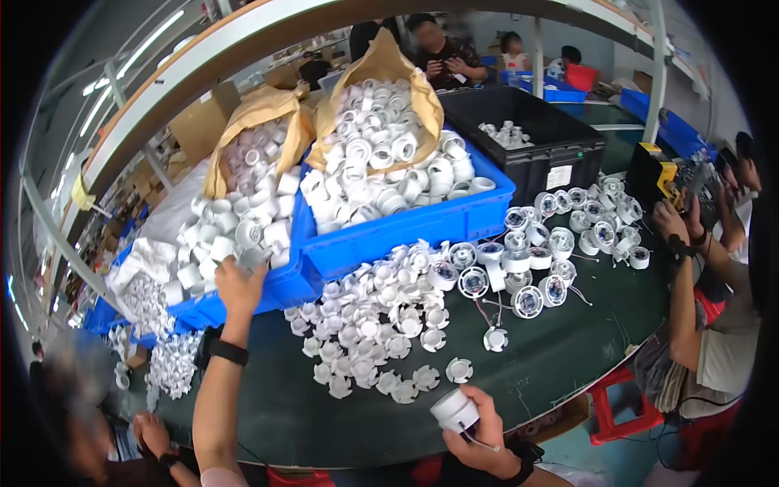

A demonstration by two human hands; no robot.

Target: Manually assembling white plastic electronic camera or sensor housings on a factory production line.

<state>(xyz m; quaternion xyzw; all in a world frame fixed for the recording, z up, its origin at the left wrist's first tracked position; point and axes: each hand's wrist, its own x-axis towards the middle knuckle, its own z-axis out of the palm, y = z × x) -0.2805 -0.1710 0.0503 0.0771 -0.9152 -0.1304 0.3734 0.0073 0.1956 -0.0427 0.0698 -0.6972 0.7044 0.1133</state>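
Observation:
My left hand (pixel 239 284) reaches over the front wall of the left blue bin (pixel 280 294), its fingers curled down at a white plastic cup (pixel 253 257) in the pile; the fingertips are partly hidden. Near the table's front edge my right hand (pixel 485 438) is closed round a white cylindrical housing (pixel 454 411), tilted, with a dark purplish part and thin wires at its lower end. Between my hands a heap of white notched discs (pixel 365 325) spreads over the dark green table (pixel 568 365). One loose disc (pixel 459 371) lies just above the held housing.
A second blue bin (pixel 406 235) holds white rings and an open brown paper sack (pixel 324 122). Right of it stand a black crate (pixel 560 158) and several housings with wires (pixel 527 301). Co-workers' hands (pixel 673 219) work at right; another person's hands (pixel 152 434) are at lower left.

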